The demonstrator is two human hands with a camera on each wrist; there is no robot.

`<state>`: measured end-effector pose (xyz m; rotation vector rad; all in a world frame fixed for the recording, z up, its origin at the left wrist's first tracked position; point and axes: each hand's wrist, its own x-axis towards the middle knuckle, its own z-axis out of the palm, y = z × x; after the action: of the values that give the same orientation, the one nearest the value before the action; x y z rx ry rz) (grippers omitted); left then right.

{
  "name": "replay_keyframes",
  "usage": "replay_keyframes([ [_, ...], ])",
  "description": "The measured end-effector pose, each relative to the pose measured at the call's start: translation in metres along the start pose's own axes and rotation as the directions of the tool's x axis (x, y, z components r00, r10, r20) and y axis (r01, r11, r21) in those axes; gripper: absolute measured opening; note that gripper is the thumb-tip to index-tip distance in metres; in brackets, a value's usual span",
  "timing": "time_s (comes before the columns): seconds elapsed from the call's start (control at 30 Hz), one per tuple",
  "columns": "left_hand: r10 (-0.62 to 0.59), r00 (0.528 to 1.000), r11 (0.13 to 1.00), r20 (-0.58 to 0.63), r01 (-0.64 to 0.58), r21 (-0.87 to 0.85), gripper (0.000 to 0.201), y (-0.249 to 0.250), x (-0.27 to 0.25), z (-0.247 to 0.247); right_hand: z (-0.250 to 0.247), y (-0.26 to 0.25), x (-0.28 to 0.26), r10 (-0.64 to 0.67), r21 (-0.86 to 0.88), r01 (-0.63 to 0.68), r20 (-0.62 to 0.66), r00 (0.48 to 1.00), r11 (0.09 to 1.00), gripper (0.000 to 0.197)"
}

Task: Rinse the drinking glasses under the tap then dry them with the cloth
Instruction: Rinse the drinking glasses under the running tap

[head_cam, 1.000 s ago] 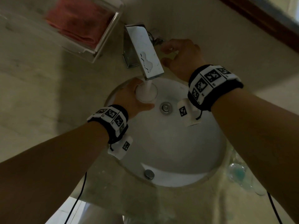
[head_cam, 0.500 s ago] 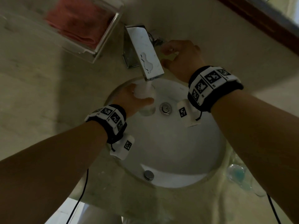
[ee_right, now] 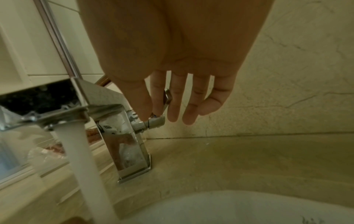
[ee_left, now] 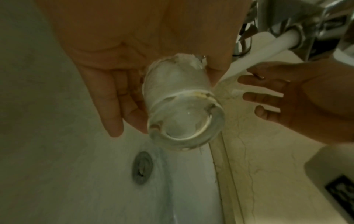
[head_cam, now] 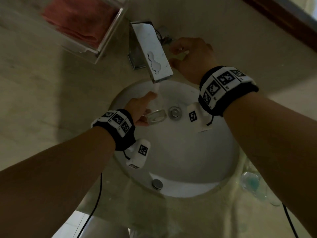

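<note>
Left hand (head_cam: 140, 109) grips the tipped glass (head_cam: 157, 115), its mouth hidden; right hand (head_cam: 192, 57) pinches the tap lever (ee_right: 165, 98).

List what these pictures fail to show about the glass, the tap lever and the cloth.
- Glass mouth: turned toward the left hand; left wrist view shows only its base, head view too small.
- Lever: partly covered by right hand fingers; whether they pinch it or just touch is unclear in every view.
- Red cloth: cut by the head view's top edge, behind its clear box wall.
- Objects at the counter's lower right: blurred, unidentifiable.
</note>
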<state>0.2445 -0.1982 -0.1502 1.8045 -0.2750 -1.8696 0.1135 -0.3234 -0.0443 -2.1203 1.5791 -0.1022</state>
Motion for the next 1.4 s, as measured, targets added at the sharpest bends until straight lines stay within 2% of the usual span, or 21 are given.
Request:
replay_keyframes([
  [0.13,-0.021,1.000,0.996,-0.008,0.020,-0.086,0.044,0.004,0.000,0.002,0.001,0.001,0.000,-0.005,-0.001,0.005,-0.002,1.000,1.000,0.028],
  [0.3,-0.020,0.999,0.979,0.045,0.029,-0.202,0.039,0.007,-0.001,0.007,0.001,0.001,0.002,-0.006,-0.007,0.006,0.006,1.000,1.000,0.028],
  [0.47,0.042,0.999,0.987,-0.027,-0.046,-0.156,0.046,0.006,-0.002,0.009,0.001,0.001,0.001,-0.005,0.015,0.005,0.004,1.000,1.000,0.030],
  [0.6,0.099,0.995,0.992,-0.008,-0.100,-0.082,0.050,0.008,-0.002,0.010,0.002,0.000,0.000,-0.017,0.009,0.017,0.004,1.000,1.000,0.028],
  [0.77,0.191,0.980,0.981,0.052,-0.188,-0.056,0.031,0.007,-0.007,0.011,0.001,-0.001,-0.001,-0.006,-0.008,0.006,0.004,1.000,1.000,0.029],
  [0.8,0.225,0.973,0.974,0.053,-0.223,-0.036,0.037,0.007,-0.007,0.010,0.001,-0.001,-0.001,-0.005,-0.010,0.005,0.006,1.000,1.000,0.030],
  [0.87,0.322,0.947,0.938,0.025,-0.322,0.125,0.061,0.006,-0.003,0.009,0.000,-0.002,-0.001,-0.005,-0.004,0.005,0.010,1.000,1.000,0.031],
  [0.9,0.359,0.933,0.917,0.018,-0.356,0.181,0.067,0.005,-0.003,0.008,-0.001,-0.002,-0.002,-0.008,0.002,0.008,0.011,1.000,1.000,0.032],
  [1.0,0.411,0.910,0.897,0.055,-0.414,0.154,0.068,0.001,-0.003,0.003,-0.001,-0.002,-0.003,-0.002,0.012,0.002,0.009,1.000,1.000,0.031],
  [1.2,0.494,0.867,0.838,0.062,-0.494,0.232,0.069,0.003,-0.002,-0.001,-0.001,-0.002,-0.002,0.004,0.001,-0.004,0.004,1.000,1.000,0.030],
  [1.33,0.545,0.836,0.766,0.071,-0.530,0.365,0.088,0.007,-0.003,-0.002,0.000,-0.002,-0.003,0.005,0.018,-0.005,0.003,1.000,1.000,0.031],
  [1.4,0.558,0.827,0.758,0.069,-0.542,0.364,0.091,0.008,-0.002,-0.001,0.001,-0.001,-0.002,0.010,0.018,-0.010,0.010,1.000,1.000,0.031],
])
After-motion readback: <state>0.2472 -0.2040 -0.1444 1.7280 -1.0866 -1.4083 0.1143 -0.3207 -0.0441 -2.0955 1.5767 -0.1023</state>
